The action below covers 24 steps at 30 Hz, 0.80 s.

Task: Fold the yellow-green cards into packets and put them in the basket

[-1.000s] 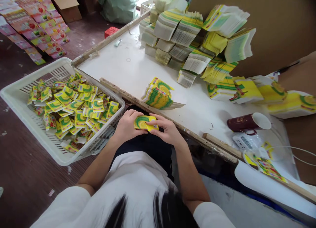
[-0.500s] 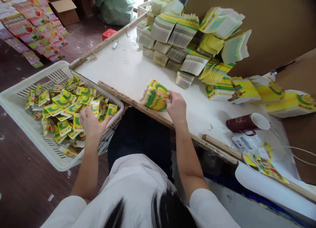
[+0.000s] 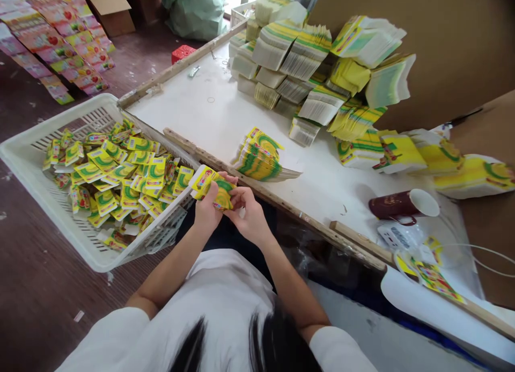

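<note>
Between my hands, in front of the table edge, is a small yellow and green printed carton [image 3: 213, 188]. My left hand [image 3: 208, 206] grips it with the thumb on top. The fingers of my right hand [image 3: 248, 215] pinch its right end. A fanned stack of flat yellow-green cartons [image 3: 259, 156] lies on the table just beyond my hands. To the left, a white plastic basket [image 3: 89, 254] holds a heap of small yellow cartons [image 3: 105, 203].
Bundled stacks of flat cartons [image 3: 300, 52] are piled at the back of the white table [image 3: 181, 101]. A maroon mug [image 3: 392, 205] lies on its side at the right, near a power strip [image 3: 394, 235]. Wooden strips [image 3: 358, 240] line the front edge.
My right hand has come from the stack to the carton in front of me. My left hand has moved right from over the basket and now grips the carton too. The stack is fanned out more.
</note>
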{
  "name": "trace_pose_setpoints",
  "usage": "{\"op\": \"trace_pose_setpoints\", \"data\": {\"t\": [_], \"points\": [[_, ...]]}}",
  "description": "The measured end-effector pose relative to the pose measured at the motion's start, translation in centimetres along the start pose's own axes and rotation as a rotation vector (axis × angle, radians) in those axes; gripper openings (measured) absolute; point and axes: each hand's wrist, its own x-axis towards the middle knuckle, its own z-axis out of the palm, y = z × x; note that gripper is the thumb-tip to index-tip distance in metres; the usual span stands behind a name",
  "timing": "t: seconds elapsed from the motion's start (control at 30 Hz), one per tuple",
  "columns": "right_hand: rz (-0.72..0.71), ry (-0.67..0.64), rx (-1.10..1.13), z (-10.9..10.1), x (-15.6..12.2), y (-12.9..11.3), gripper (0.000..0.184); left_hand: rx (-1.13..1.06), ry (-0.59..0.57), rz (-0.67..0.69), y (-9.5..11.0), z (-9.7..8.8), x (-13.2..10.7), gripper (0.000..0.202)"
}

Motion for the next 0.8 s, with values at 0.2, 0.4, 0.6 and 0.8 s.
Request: {"op": "trace_pose_setpoints", "data": {"t": [0.2,0.4,0.6,0.8], "points": [[0.057,-0.009,0.194,1.8,-0.9,0.3,0.057,-0.118,0.131,0.097,0.4,1.3,0.5,0.053],[0.118,0.197,0.314,0.2,0.2,2.8,0.024,0.156,0.049,0.155,-1.3,-1.6,0.2,0.046],[-0.086,0.297,-0.126,-2.7,0.2,3.1,0.004,0.482,0.037,0.264,0.4,-3.8,0.9,0.043],[-0.421,0.112,-0.697,-4.7,-0.2,2.5,0.027,1.096,-0.297,0.448,3.6,-3.5,0.7,0.103]]}}
